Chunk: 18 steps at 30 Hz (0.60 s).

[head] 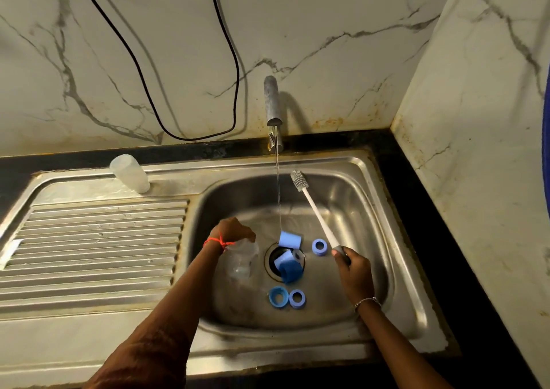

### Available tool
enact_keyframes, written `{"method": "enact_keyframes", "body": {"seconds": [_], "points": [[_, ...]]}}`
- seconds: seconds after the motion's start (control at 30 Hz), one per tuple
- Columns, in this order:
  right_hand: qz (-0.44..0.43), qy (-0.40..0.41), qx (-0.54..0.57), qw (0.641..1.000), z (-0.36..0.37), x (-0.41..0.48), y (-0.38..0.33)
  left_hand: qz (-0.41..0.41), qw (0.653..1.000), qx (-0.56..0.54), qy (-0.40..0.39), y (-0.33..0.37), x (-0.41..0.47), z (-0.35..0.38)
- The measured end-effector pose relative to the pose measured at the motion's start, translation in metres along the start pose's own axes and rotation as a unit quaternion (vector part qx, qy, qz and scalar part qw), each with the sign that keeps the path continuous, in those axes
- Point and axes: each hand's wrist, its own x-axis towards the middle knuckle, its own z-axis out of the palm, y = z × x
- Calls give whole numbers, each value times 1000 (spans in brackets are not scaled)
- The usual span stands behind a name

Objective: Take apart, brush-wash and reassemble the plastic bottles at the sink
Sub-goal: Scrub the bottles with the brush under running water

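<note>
My left hand (235, 232) grips a clear plastic bottle (239, 262) by its upper end, low in the steel sink basin (351, 198). My right hand (354, 272) holds a long white bottle brush (315, 213) by its grey handle, bristle head pointing up toward the back rim. Blue caps (290, 239) (288, 265) lie over the drain. Three blue rings (320, 246) (279, 297) (297, 298) lie on the basin floor. Another clear bottle (130, 173) stands upside down on the drainboard's back edge.
A thin stream of water runs from the metal tap (271, 99) down to the drain area. The ribbed drainboard (95, 239) lies to the left. A black cable (190, 134) hangs on the marble wall. A dark countertop edge (416, 210) borders the sink on the right.
</note>
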Motion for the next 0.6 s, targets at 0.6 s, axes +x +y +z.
{"method": "enact_keyframes", "body": {"seconds": [0.6], "points": [[-3, -226, -6, 974, -67, 25, -46, 44, 819, -540, 188, -8, -39, -55]]}}
